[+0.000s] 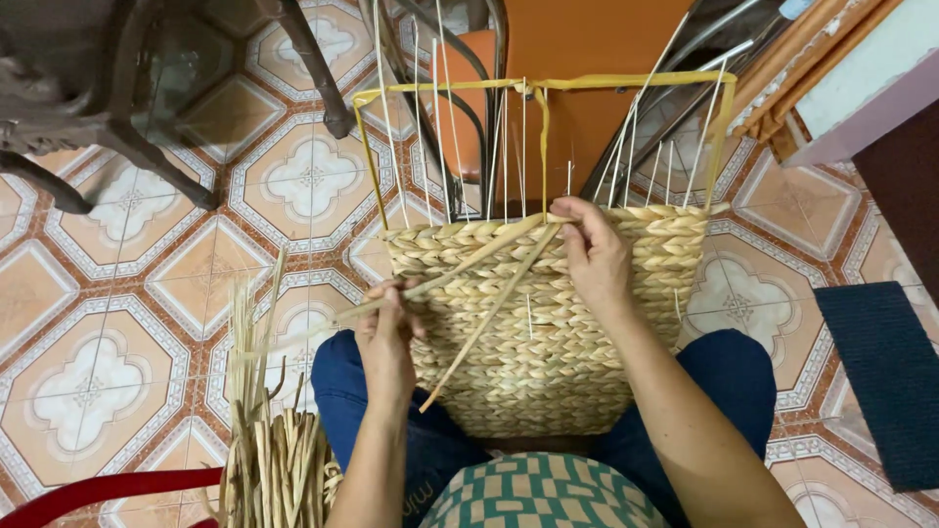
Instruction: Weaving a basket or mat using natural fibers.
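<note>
A half-woven straw basket (pixel 548 332) leans on my lap, built on a yellow wire frame (pixel 548 86) with several thin white upright stakes (pixel 440 127) rising above the woven part. My left hand (pixel 386 337) pinches a long pale reed strand (pixel 460 266) at the basket's left side. My right hand (pixel 592 256) presses the top woven row, fingers closed on the strands' upper ends. A second strand (pixel 484 328) hangs diagonally down across the weave.
A bundle of loose dried reeds (pixel 269 450) stands at my left knee beside a red curved rim (pixel 98 489). Dark chair legs (pixel 127 147) are at far left, an orange chair (pixel 548 59) behind the basket, a dark mat (pixel 885 381) at right. Patterned tile floor (pixel 147 313).
</note>
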